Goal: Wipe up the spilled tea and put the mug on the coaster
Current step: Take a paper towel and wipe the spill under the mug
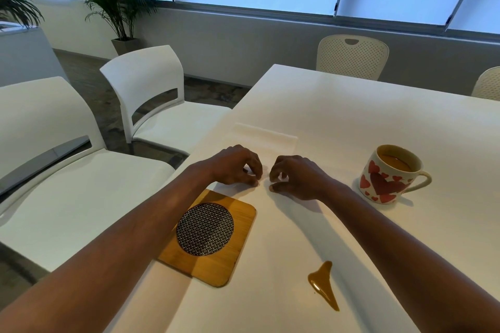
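Observation:
A brown puddle of spilled tea lies on the white table near its front. To its left sits a square wooden coaster with a round black woven inset. At the right stands a white mug with red hearts, tea inside, its handle pointing right. A white napkin lies flat beyond my hands, hard to tell from the table. My left hand and my right hand are close together at the napkin's near edge, fingers curled and pinching it.
Two white chairs stand along the table's left side. A perforated chair is at the far end, with another at the far right. My left forearm crosses above the coaster's left corner.

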{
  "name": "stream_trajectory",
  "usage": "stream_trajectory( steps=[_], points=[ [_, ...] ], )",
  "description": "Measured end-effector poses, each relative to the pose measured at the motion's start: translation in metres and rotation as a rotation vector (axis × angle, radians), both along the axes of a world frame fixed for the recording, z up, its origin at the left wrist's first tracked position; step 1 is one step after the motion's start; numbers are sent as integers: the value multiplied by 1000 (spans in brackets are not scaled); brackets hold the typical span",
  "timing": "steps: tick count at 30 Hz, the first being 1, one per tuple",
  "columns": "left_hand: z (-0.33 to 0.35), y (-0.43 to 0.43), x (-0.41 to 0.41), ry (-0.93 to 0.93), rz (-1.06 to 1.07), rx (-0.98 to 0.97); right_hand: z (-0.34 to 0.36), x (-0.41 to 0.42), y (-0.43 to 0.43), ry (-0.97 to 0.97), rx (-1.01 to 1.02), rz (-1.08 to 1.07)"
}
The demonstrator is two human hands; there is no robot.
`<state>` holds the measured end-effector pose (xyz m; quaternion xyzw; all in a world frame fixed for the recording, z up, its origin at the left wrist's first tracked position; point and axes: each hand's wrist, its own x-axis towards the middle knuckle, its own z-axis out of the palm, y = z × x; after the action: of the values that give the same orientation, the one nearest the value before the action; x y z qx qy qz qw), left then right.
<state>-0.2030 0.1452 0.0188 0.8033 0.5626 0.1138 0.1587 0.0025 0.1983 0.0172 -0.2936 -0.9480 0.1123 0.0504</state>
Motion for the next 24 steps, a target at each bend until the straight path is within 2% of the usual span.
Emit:
stream_trajectory(
  steps=[8, 24],
  points=[
    [-3, 4, 1, 31, 5, 20, -3, -1, -3, 8, 123, 44],
    [-1, 5, 4, 51, 5, 51, -4, -3, 4, 13, 27, -11]
  ],
)
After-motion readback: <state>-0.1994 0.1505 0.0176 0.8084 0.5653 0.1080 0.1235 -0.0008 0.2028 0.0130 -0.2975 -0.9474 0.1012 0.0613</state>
